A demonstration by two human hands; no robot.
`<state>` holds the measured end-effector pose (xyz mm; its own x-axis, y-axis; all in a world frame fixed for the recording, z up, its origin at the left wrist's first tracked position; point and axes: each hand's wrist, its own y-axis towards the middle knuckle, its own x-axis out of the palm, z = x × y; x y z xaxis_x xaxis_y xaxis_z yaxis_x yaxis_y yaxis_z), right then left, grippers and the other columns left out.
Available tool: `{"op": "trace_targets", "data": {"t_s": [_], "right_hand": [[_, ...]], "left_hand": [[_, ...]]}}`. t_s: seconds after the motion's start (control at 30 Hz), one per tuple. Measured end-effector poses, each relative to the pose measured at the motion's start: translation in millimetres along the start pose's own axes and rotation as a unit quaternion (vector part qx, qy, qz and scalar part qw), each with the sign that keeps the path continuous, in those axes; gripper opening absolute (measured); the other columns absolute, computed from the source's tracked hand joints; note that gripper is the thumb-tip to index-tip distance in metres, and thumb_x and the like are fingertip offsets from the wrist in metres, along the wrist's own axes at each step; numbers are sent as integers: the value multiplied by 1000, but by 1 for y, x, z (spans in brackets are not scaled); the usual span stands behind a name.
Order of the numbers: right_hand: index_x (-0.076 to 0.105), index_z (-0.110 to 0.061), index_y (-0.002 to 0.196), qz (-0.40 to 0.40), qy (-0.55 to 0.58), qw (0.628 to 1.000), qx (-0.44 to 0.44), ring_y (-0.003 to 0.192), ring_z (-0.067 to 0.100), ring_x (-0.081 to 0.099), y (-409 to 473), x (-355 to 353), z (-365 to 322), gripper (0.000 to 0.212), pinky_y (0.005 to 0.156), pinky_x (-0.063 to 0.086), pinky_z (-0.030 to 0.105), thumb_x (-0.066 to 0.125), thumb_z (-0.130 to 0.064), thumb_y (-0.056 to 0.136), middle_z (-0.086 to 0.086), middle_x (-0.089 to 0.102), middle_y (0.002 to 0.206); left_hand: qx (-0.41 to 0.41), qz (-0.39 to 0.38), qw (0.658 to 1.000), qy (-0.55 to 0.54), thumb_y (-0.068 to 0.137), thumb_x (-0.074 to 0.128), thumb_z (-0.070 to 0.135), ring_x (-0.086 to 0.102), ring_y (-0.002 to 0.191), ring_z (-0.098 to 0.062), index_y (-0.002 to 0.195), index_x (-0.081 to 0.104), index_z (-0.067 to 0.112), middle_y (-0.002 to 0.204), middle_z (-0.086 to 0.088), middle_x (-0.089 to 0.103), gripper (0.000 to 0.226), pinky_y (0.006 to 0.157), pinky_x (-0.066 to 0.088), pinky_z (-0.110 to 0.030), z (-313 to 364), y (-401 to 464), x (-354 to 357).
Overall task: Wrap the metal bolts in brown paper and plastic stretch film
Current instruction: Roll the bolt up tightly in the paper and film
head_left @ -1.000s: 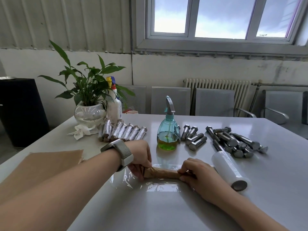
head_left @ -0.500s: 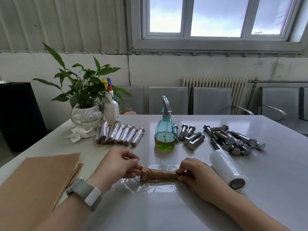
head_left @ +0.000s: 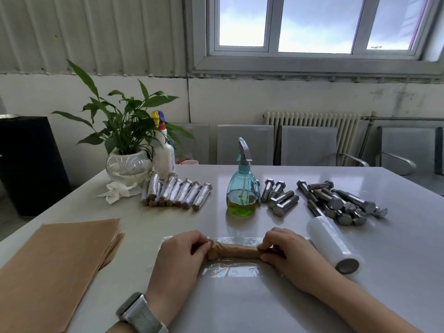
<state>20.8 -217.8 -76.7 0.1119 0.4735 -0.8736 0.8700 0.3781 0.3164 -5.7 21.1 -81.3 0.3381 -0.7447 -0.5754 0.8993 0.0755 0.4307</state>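
Hands first, since they sit nearest to us: our left hand [head_left: 185, 252] and right hand [head_left: 284, 252] face each other across the paper-wrapped bolt [head_left: 234, 251], each with its fingers curled round one twisted end of the brown paper. The bolt lies straight ahead of us with its long axis running left to right, so each hand is at its own end and neither is nearer than the other. It rests on a loose sheet of stretch film [head_left: 230, 267] spread flat on the worktop [head_left: 240, 304], with film showing both on our side of the bolt and beyond it. We judge the coming move to be a roll across that sheet, at right angles to the bolt's length (which direction we cannot say).

To our left lies the stack of brown paper [head_left: 57, 265], well apart from the bolt; just beside our right hand lies the film roll [head_left: 332, 246], its core end pointing towards us. Farther off are the finished wrapped bolts [head_left: 176, 194] in a row, a teal spray bottle [head_left: 243, 188] and the bare bolts [head_left: 336, 203] in a heap. A white bottle [head_left: 164, 152] by the potted plant [head_left: 127, 131] carries a label, but we can read no writing or brand on anything.
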Motion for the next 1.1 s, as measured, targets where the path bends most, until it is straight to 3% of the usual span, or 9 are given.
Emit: {"op": "trace_targets", "data": {"t_s": [0.27, 0.5, 0.6, 0.67, 0.77, 0.83, 0.93, 1.0, 1.1], "right_hand": [[66, -27, 91, -4, -1, 1000, 7, 94, 6, 53, 0, -1, -2, 7, 77, 36, 15, 70, -24, 86, -15, 61, 96], [66, -27, 89, -6, 3, 1000, 11, 92, 5, 53, 0, -2, -2, 8, 74, 34, 6, 71, -23, 85, -16, 61, 93], [65, -26, 89, -6, 4, 1000, 10, 92, 5, 53, 0, -2, -3, 7, 75, 33, 5, 70, -23, 85, -15, 62, 93], [65, -27, 89, -8, 1, 1000, 10, 91, 3, 52, 0, -3, -4, 7, 74, 33, 4, 70, -23, 86, -15, 61, 93], [64, -27, 88, -9, -4, 1000, 11, 87, 0, 49, 0, -3, -6, 7, 74, 32, 3, 70, -24, 86, -16, 60, 92], [64, -27, 89, -11, -6, 1000, 14, 88, 1, 49, -1, -3, -6, 7, 74, 32, 4, 70, -23, 86, -15, 61, 93], [64, -28, 88, -14, -9, 1000, 16, 90, 3, 51, -1, -4, -7, 8, 73, 32, 4, 70, -23, 86, -15, 62, 93], [64, -28, 88, -13, -7, 1000, 17, 91, 4, 52, -1, -5, -7, 8, 73, 33, 4, 70, -23, 85, -14, 62, 93], [63, -28, 88, -10, -6, 1000, 19, 91, 4, 53, -2, -5, -7, 8, 73, 32, 3, 70, -24, 86, -15, 61, 92]], "left_hand": [[151, -20, 976, 158, 90, 61, 19, 59, 72, -20, 87, 68, 19, 80, 1, 59, 8, 67, 50, -35, -2, 0, 6], [181, -62, 956, 220, 86, 62, 13, 54, 59, -25, 83, 63, 20, 80, -2, 50, 8, 54, 49, -37, -5, 4, 3], [171, -50, 953, 247, 88, 59, 16, 55, 63, -24, 85, 61, 19, 83, -1, 49, 5, 59, 49, -40, -6, 3, 8], [160, -50, 948, 272, 93, 52, 19, 56, 73, -22, 97, 60, 20, 92, 1, 49, 9, 66, 50, -37, -3, -1, 11], [149, -62, 935, 315, 98, 39, 22, 55, 98, -21, 133, 45, 20, 118, 1, 47, 36, 83, 49, -33, 4, -17, 17], [127, -90, 943, 295, 96, 37, 26, 52, 108, -19, 140, 39, 22, 129, 4, 44, 44, 92, 45, -31, 8, -22, 15], [-14, -146, 987, 58, 91, 44, 38, 60, 93, -1, 103, 64, 40, 102, 19, 65, 22, 80, 47, -17, 15, -9, -10], [-119, -108, 985, -61, 94, 52, 28, 68, 77, -6, 82, 67, 32, 80, 14, 72, 19, 75, 51, -22, 6, 14, -32], [-180, -19, 983, 18, 92, 59, 21, 69, 78, -29, 73, 61, 20, 78, -4, 73, 19, 77, 53, -39, -28, 46, -59]]}}
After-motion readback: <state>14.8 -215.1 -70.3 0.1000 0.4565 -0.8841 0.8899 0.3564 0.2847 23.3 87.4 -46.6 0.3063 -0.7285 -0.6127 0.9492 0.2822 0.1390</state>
